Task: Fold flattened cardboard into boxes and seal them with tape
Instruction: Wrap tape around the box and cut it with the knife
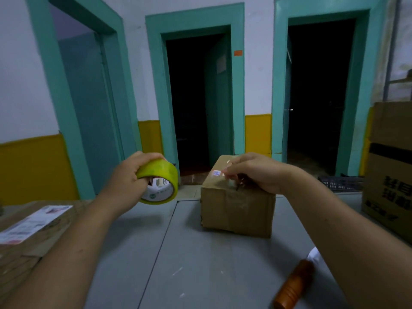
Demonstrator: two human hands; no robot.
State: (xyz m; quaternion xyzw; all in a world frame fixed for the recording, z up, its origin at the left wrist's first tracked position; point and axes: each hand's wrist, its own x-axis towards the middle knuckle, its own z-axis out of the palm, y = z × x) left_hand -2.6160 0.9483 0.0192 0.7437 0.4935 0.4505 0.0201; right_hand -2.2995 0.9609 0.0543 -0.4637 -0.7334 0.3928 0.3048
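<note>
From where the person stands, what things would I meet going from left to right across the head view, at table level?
Flattened cardboard stack → left hand gripping the yellow tape roll → small cardboard box → brown cylinder → large printed cardboard box.

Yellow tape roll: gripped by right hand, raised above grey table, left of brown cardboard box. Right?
No. Head view: the left hand grips the yellow tape roll, raised above the grey table, left of the brown cardboard box; the right hand rests on that box.

Dim, soft-focus; wide-angle bending at edges; doorways black.
</note>
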